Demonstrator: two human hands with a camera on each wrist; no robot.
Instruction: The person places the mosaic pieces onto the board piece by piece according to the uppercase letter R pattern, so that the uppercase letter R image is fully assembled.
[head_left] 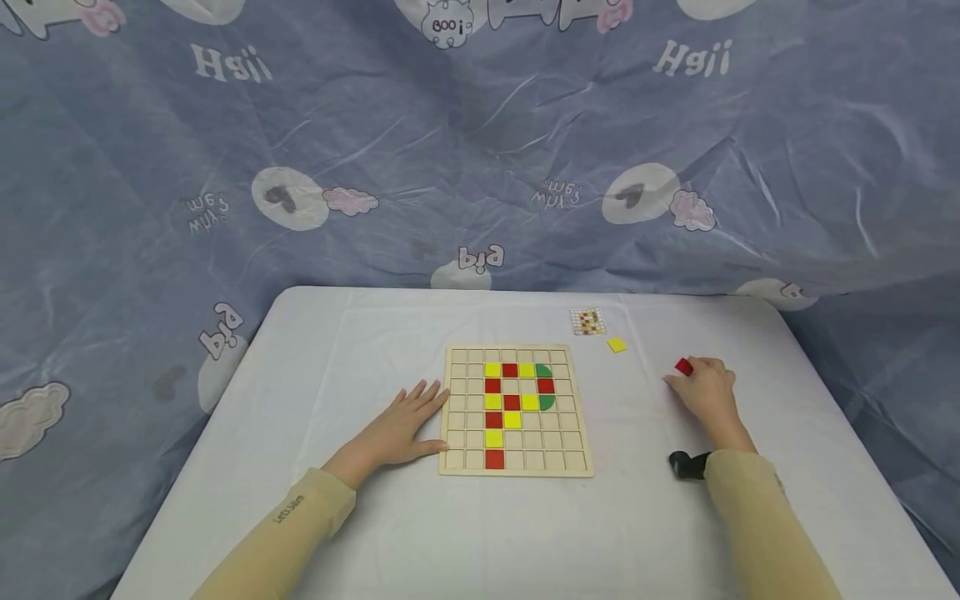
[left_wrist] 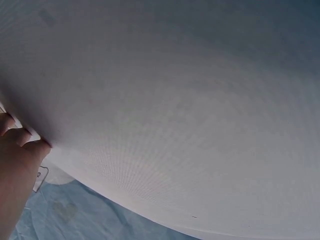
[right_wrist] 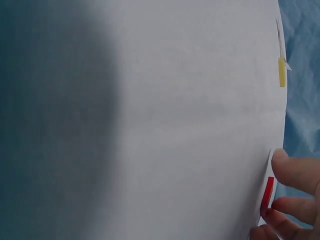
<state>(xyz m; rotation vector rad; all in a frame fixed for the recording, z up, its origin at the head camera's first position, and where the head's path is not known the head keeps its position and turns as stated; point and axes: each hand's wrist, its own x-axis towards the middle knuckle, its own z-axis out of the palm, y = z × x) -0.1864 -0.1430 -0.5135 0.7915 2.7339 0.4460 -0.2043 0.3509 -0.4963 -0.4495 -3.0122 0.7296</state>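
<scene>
A square wooden grid board (head_left: pixel 555 438) lies on the table with red, yellow and green pieces set in its cells. My left hand (head_left: pixel 397 427) rests flat with spread fingers at the board's left edge, fingertips and thumb touching it. In the left wrist view only part of the left hand (left_wrist: pixel 22 155) shows. To the right of the board, my right hand (head_left: pixel 708 396) holds a small red tile (head_left: pixel 684 367) between thumb and curled fingers, close to the tabletop. The red tile (right_wrist: pixel 267 195) also appears by the fingertips in the right wrist view.
A loose yellow tile (head_left: pixel 617 345) lies beyond the board's upper right corner. Beside it is a small printed pattern card (head_left: pixel 588 322). A dark object (head_left: pixel 687 465) sits by the right sleeve, partly covered. Printed cloth (head_left: pixel 480 150) hangs behind the white table (head_left: pixel 375 333).
</scene>
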